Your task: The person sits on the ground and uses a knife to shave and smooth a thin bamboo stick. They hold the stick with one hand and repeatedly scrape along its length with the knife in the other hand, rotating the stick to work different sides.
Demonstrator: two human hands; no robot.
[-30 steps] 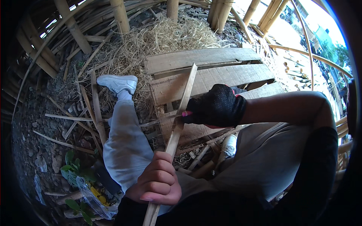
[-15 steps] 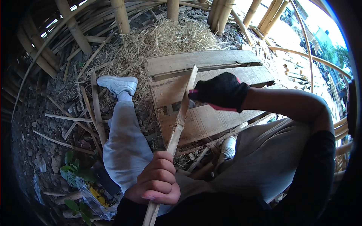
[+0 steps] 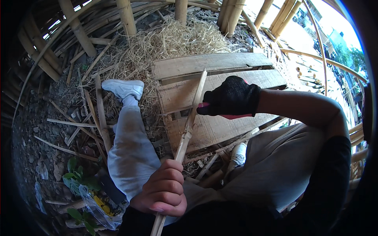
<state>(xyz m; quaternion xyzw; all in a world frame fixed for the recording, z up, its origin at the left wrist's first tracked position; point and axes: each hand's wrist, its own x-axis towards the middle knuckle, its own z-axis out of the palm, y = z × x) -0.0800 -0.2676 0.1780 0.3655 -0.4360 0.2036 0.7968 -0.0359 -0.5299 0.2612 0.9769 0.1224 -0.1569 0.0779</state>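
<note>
A split bamboo strip (image 3: 184,143) slants up from my lap across a low wooden pallet, with a node partway along it. My left hand (image 3: 167,188), bare, is closed in a fist round its lower part. Against the upper part of the strip, my right hand (image 3: 230,97) is closed, in a black mesh glove with red-pink edging. A narrow straight edge, perhaps a blade, crosses the strip to the left of this hand. What the gloved fingers hold is mostly hidden.
The slatted pallet (image 3: 220,126) lies between my legs. Beyond it is a heap of pale shavings (image 3: 177,41), with bamboo posts (image 3: 126,17) behind. Loose bamboo pieces (image 3: 102,114) lie left of my leg, and a clear plastic bag (image 3: 100,210) sits by leafy plants at lower left.
My right hand has shifted slightly down along the strip and turned a little, and the narrow edge now shows left of the strip. My left hand keeps its grip.
</note>
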